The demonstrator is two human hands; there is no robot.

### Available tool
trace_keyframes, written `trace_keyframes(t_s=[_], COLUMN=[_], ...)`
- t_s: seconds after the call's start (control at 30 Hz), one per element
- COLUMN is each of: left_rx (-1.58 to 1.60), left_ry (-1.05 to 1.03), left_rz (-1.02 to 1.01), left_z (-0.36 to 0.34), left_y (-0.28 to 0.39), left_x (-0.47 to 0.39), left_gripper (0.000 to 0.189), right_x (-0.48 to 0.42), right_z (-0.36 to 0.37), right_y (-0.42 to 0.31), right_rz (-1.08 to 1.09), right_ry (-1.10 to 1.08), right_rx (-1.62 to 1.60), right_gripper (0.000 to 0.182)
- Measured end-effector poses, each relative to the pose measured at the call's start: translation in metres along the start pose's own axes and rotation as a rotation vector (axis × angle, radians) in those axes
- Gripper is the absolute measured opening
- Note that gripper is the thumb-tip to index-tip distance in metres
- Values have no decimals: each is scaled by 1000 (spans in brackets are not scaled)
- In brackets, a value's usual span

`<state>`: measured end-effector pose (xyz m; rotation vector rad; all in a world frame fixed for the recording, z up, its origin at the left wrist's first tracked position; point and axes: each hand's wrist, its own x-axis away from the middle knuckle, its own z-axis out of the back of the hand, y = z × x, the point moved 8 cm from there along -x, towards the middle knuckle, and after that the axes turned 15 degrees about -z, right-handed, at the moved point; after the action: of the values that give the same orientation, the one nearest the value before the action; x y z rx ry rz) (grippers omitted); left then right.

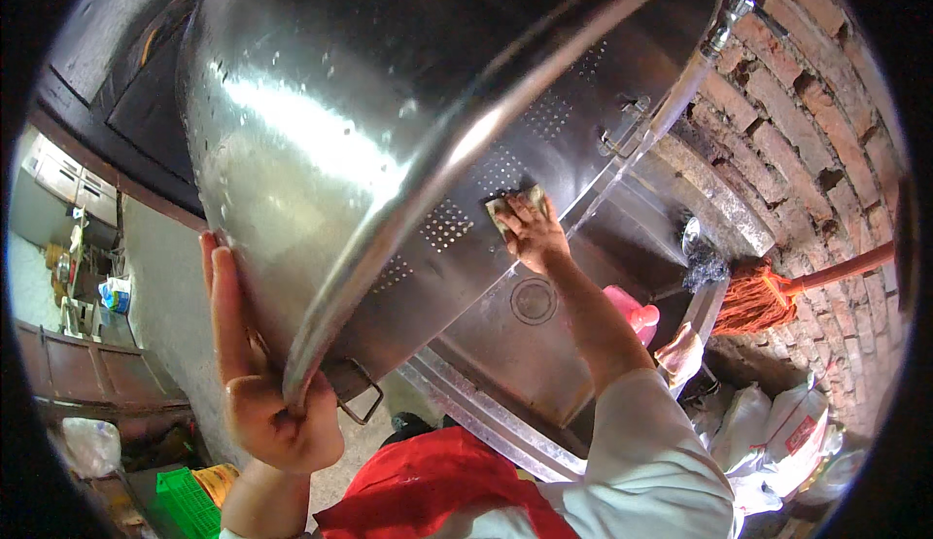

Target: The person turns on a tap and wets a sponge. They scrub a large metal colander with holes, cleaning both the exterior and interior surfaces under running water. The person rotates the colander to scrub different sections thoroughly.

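Note:
A large stainless steel vessel (306,196) with a rolled rim is tilted up before me, water drops on its curved wall. Beyond the rim lies a metal face with clusters of small holes (447,225) and wire handles (362,393). My left hand (291,415) grips the rim at the lower left, its fingers along the curved wall. Against the perforated face, my right hand (536,236) presses a pale scouring sponge (503,211). Under my right arm is a metal sink (488,338) with a round drain (533,301).
A pink bottle (628,313) and a dark scourer (705,269) are at the sink's right. An orange mop (758,295) leans by the brick wall (794,138), above white sacks (773,422). A metal tap (729,18) is at upper right; a green crate (186,502) sits lower left.

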<state>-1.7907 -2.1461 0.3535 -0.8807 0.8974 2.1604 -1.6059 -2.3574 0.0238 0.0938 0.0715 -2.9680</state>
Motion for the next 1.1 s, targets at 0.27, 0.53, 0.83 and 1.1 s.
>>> trace_keyframes(t_s=[0.27, 0.53, 0.83, 1.1], left_rx=[-8, -5, 24, 54], left_ry=[75, 257, 7, 108], left_rz=[148, 192, 54, 28], left_z=[3, 23, 11, 4], left_y=[-20, -38, -34, -29], left_x=[33, 50, 18, 36], left_gripper=[26, 71, 46, 9], right_x=[-77, -164, -51, 6], right_z=[38, 58, 17, -2], right_y=[21, -49, -204, -69], right_rz=[-140, -94, 262, -194], right_ry=[-7, 138, 24, 182], right_rx=[183, 176, -500, 4], right_gripper=[46, 59, 48, 47])
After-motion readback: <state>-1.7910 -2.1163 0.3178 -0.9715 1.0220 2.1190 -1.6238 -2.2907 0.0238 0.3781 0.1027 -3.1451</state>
